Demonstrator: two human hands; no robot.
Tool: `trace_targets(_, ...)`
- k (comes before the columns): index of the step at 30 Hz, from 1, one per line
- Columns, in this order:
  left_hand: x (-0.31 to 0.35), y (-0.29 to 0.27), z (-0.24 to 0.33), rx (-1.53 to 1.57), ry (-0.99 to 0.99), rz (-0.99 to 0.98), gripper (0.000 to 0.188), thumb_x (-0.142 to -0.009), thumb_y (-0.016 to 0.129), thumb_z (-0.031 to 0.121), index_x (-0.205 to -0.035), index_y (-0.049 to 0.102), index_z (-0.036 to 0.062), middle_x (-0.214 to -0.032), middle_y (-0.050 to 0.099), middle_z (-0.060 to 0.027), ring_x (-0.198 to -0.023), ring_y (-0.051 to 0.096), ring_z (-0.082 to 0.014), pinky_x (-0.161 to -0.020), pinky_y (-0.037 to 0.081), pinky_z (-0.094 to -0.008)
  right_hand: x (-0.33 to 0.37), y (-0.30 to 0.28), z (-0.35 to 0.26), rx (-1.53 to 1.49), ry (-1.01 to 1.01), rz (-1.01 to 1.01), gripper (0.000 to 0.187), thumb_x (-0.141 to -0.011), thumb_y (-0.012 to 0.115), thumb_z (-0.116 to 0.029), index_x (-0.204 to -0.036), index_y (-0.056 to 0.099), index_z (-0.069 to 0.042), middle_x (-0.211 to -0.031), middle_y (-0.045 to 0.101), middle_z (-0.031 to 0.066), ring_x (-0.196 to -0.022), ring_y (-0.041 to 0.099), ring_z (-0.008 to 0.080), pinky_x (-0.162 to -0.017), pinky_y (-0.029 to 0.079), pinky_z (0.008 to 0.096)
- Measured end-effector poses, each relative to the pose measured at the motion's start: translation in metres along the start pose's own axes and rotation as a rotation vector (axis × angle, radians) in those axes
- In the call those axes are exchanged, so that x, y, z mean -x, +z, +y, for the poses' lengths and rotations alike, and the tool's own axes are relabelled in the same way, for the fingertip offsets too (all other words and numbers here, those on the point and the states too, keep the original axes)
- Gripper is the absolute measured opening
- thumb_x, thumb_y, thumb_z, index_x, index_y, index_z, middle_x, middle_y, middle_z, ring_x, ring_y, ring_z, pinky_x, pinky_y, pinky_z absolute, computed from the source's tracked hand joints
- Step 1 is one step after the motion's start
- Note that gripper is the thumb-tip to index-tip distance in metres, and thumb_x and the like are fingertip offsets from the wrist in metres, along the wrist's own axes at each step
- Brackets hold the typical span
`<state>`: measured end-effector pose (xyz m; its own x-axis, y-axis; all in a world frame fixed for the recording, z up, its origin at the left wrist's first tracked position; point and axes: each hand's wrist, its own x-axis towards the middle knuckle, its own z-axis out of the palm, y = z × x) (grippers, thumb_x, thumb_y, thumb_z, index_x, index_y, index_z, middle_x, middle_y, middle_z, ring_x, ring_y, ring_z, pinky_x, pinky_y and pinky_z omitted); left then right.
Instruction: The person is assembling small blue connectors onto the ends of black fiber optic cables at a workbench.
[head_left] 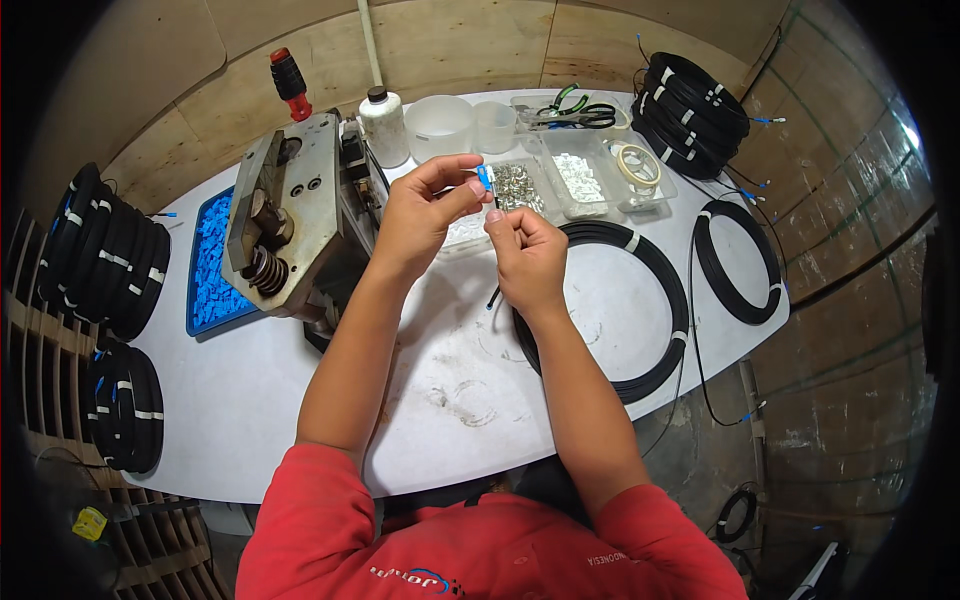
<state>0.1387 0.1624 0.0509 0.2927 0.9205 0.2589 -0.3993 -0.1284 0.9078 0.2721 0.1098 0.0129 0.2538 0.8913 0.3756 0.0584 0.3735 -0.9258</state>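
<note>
While the left hand (420, 215) pinches a small blue connector (484, 178) between thumb and forefinger, the right hand (527, 255) closes its fingers on a thin black cable (494, 296) just below it, above the white tabletop (450, 400) beside the metal press (290, 215).

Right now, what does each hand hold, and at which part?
The left hand pinches a small blue connector between its fingertips. The right hand grips a thin black cable near its end.
</note>
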Motion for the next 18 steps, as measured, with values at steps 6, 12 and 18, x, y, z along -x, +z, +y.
trace_targets(6,0.0000,-0.0004,-0.0008,-0.012,0.003,0.009,0.029,-0.087,0.067,0.005,-0.114,0.062,-0.0024,-0.096,0.066,-0.0084,-0.086,0.066,-0.0152,-0.079,0.055,-0.0282,0.0007,-0.0001,0.0002,-0.003,0.006,-0.004,0.026,-0.093,0.064,-0.018,-0.072,0.061,-0.002,-0.055,0.044,-0.0096,-0.051,0.031,-0.0010,-0.045,0.023,0.0204)
trace_targets(12,0.0006,0.0002,-0.0005,0.002,-0.004,0.011,0.028,-0.087,0.066,0.005,-0.114,0.062,-0.0022,-0.097,0.067,-0.0085,-0.086,0.066,-0.0155,-0.079,0.055,-0.0283,0.0006,-0.0004,0.0001,-0.004,0.008,-0.003,0.026,-0.093,0.064,-0.018,-0.072,0.061,-0.002,-0.055,0.044,-0.0096,-0.051,0.031,-0.0009,-0.045,0.023,0.0204)
trace_targets(18,0.0002,0.0001,0.0013,0.005,-0.007,0.010,0.028,-0.087,0.067,0.006,-0.113,0.062,-0.0022,-0.097,0.067,-0.0085,-0.087,0.066,-0.0153,-0.079,0.054,-0.0280,0.0002,0.0007,-0.0018,0.011,-0.005,-0.002,0.026,-0.093,0.064,-0.018,-0.072,0.061,-0.002,-0.055,0.043,-0.0098,-0.050,0.031,-0.0008,-0.045,0.023,0.0207)
